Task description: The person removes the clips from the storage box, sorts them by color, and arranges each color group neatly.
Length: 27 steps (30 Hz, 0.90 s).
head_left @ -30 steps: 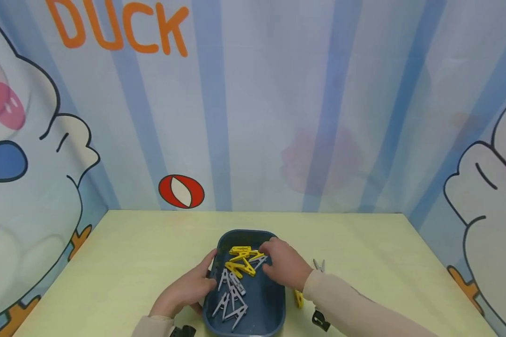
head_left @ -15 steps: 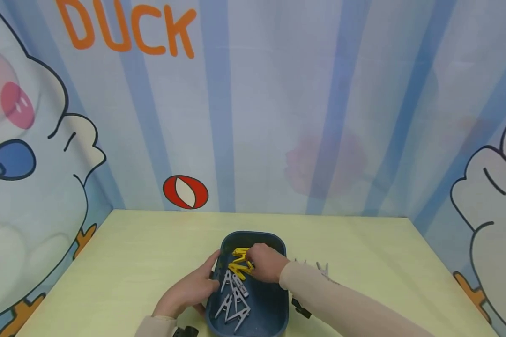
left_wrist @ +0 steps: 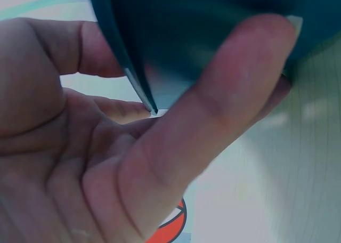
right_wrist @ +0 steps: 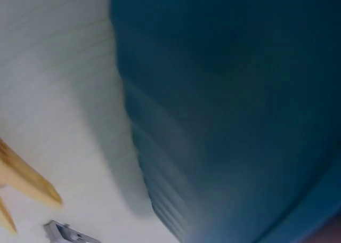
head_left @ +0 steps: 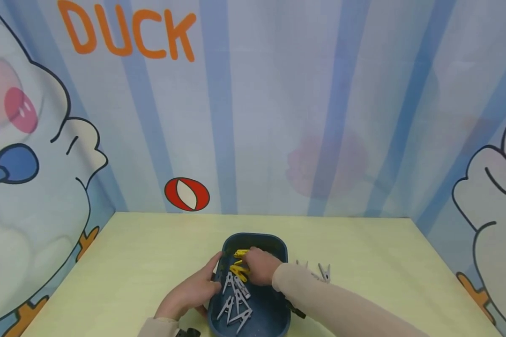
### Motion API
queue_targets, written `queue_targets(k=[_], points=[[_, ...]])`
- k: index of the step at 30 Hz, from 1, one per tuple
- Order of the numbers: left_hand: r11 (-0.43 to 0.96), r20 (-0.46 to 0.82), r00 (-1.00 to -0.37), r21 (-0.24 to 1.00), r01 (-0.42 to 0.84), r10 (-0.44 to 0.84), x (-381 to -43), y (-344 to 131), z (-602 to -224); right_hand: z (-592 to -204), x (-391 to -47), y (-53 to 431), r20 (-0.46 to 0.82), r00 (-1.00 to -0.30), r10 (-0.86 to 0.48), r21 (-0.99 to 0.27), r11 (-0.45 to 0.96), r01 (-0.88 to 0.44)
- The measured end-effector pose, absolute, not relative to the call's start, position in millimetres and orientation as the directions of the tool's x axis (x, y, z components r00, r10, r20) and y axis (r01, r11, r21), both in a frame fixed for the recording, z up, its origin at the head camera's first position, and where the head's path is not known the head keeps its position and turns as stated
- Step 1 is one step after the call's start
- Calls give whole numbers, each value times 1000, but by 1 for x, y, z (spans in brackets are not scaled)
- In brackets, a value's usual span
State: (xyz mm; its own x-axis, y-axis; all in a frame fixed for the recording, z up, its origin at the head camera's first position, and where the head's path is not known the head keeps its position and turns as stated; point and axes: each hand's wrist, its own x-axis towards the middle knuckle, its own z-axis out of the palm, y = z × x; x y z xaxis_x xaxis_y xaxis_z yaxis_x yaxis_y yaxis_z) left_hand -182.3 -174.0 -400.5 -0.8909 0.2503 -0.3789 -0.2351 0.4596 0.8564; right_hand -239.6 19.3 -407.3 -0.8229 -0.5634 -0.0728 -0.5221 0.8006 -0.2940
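Several yellow pegs [head_left: 238, 272] in the tub [head_left: 270, 309], probably light, stiff plastic, so I'd pinch one mid-body. My left grip [head_left: 189, 292] clamps the tub's side; can't tell if my right grip [head_left: 262, 267] is closed.

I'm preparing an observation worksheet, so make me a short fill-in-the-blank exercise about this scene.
1. The ____ grip reaches into the dark blue tray toward the yellow clothespins.
2. The other grip holds the tray's ____ side.
3. Inside the tray, the clothespins at the near end are ____.

Missing words: right; left; gray.
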Motion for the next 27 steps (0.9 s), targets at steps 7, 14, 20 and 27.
queue_targets(k=[7, 14, 20, 27], points=[[466, -373, -895, 854, -229, 244, -181, -173, -401, -414, -236, 17, -106, -825, -556, -279, 813, -512], [480, -358, -904, 851, -212, 235, -180, -172, -400, -418, -234, 15, -86, -845, -527, -244, 834, -495], [480, -361, -905, 850, -220, 225, -177, -172, -400, -421, -230, 15, -71, -856, -512, -222, 845, -487], [467, -350, -908, 858, -214, 228, -178, -170, -400, -423, -233, 22, -2, -884, -468, -243, 858, -453]])
